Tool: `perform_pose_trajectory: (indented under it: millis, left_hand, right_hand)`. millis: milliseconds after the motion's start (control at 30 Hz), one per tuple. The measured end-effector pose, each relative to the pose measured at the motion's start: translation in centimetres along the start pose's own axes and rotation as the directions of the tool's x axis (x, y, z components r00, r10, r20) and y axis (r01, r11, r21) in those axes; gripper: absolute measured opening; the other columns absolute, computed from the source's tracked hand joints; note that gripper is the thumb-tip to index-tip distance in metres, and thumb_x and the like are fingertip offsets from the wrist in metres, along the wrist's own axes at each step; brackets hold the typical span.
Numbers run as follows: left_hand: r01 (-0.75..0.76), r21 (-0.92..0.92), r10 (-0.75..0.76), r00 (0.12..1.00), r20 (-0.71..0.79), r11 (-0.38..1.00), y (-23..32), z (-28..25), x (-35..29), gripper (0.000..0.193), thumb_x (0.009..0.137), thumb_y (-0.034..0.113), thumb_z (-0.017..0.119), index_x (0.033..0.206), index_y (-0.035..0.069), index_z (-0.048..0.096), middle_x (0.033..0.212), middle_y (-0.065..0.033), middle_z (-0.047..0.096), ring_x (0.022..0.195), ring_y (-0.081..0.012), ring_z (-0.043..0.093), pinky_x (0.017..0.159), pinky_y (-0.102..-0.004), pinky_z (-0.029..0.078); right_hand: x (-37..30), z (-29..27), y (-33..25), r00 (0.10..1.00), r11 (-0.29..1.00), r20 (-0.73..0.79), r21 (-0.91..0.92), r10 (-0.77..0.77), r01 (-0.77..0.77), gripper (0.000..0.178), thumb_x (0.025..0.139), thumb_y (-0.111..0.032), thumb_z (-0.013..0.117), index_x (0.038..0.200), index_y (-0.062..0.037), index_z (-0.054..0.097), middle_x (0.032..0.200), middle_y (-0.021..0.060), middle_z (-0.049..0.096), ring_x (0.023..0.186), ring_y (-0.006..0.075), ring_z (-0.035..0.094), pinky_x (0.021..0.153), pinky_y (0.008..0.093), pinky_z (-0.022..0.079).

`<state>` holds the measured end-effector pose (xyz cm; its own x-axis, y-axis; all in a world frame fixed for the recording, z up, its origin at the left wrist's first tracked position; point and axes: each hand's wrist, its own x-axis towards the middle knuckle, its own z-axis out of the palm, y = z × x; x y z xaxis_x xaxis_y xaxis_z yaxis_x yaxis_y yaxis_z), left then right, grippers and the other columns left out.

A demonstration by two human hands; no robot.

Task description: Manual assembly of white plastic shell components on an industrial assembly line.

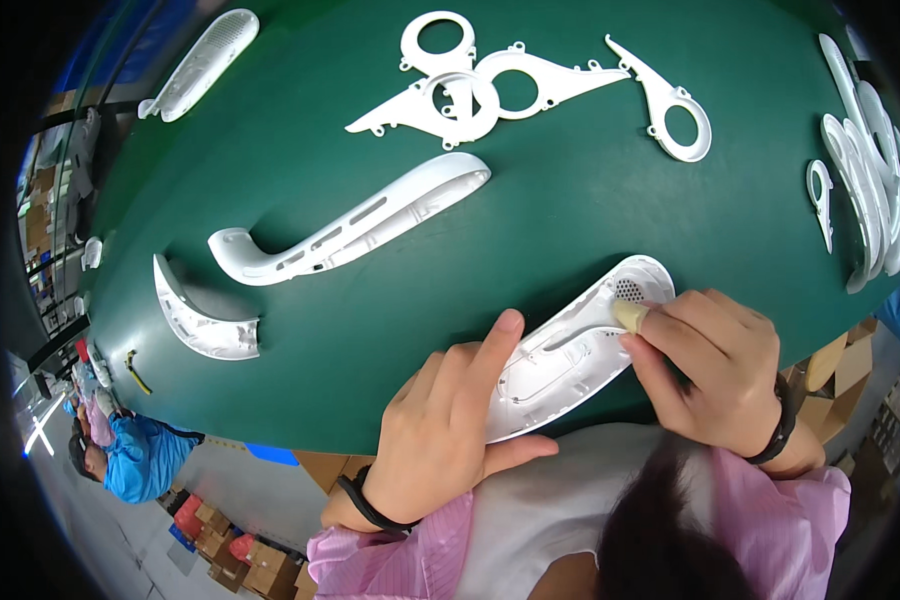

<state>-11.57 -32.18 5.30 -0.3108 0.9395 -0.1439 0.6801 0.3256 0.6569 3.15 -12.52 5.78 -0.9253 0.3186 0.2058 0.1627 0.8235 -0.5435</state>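
The fingers (660, 335) of the right hand (715, 375) are pressed together around a small yellowish pad (627, 316), which touches the inner side of a long white plastic shell (570, 350) near its round mesh end; the left hand (450, 430) pinches the same shell at its lower end, the forefinger stretched along the rim and the thumb below. The shell lies at the near edge of the green counter (570, 200), hollow side up, just before the person's body. It looks light, thin and rather stiff, smooth and perhaps slippery; the small ribs inside may break, so I think it is better to hold it by the rim; farther away lie a curved white handle piece (350, 225), a shorter curved piece (200, 320) and flat ring-shaped parts (470, 85).
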Motion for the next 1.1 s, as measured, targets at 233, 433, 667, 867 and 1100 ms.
perform_pose_trajectory:
  millis: [233, 433, 667, 867, 1100]
  left_hand:
    - [-0.030, 0.143, 0.023, 0.998, 0.054, 0.989, 0.4, 0.0, -0.5, 0.087, 0.070, 0.048, 0.082, 0.144, 0.013, 0.051, 0.104, -0.0127, 0.057, 0.085, -0.0310, 0.060, 0.070, -0.0398, 0.052]
    - [-0.018, 0.158, 0.010, 0.999, 0.047, 0.987, 0.7, -0.2, 0.1, 0.078, 0.069, 0.041, 0.084, 0.138, 0.018, 0.059, 0.102, -0.0103, 0.056, 0.084, -0.0287, 0.060, 0.068, -0.0384, 0.052]
    - [-0.026, 0.119, 0.021, 0.999, 0.042, 0.993, 0.4, 0.1, 0.0, 0.083, 0.070, 0.044, 0.083, 0.141, 0.011, 0.055, 0.104, -0.0127, 0.057, 0.084, -0.0311, 0.061, 0.069, -0.0406, 0.052]
    - [0.020, 0.097, -0.017, 0.999, -0.032, 0.995, 0.3, 0.3, -0.2, 0.087, 0.069, 0.040, 0.085, 0.145, 0.013, 0.052, 0.101, -0.0076, 0.054, 0.080, -0.0235, 0.059, 0.066, -0.0346, 0.053]
    - [-0.013, 0.127, 0.012, 1.000, 0.009, 0.992, 0.3, 0.0, -0.4, 0.096, 0.069, 0.045, 0.084, 0.148, 0.007, 0.045, 0.106, -0.0136, 0.056, 0.085, -0.0299, 0.060, 0.070, -0.0386, 0.052]
  right_hand:
    - [1.1, -0.7, 0.3, 0.948, 0.923, 0.257, 0.284, 0.188, -0.260, 0.028, 0.074, -0.019, 0.084, 0.085, 0.0010, 0.067, 0.076, 0.0078, 0.056, 0.058, 0.0242, 0.054, 0.051, 0.0299, 0.042]
    - [2.1, -1.8, 0.2, 0.932, 0.964, 0.353, 0.209, 0.083, -0.165, 0.054, 0.061, -0.041, 0.091, 0.089, -0.0004, 0.069, 0.080, 0.0064, 0.056, 0.063, 0.0242, 0.055, 0.054, 0.0312, 0.045]
    - [1.7, -2.2, 1.2, 0.937, 0.973, 0.347, 0.196, 0.045, -0.119, 0.046, 0.065, -0.033, 0.090, 0.094, -0.0027, 0.071, 0.085, 0.0062, 0.064, 0.065, 0.0234, 0.063, 0.056, 0.0320, 0.050]
    - [1.7, -1.5, 0.5, 0.965, 0.966, 0.227, 0.189, 0.129, -0.173, 0.025, 0.067, -0.008, 0.083, 0.089, -0.0062, 0.071, 0.078, 0.0041, 0.066, 0.059, 0.0202, 0.063, 0.051, 0.0286, 0.050]
    - [0.9, -0.9, 0.0, 0.993, 1.000, 0.114, 0.021, 0.015, -0.018, 0.028, 0.062, -0.005, 0.082, 0.087, -0.0065, 0.070, 0.077, 0.0032, 0.063, 0.056, 0.0207, 0.060, 0.048, 0.0299, 0.047]
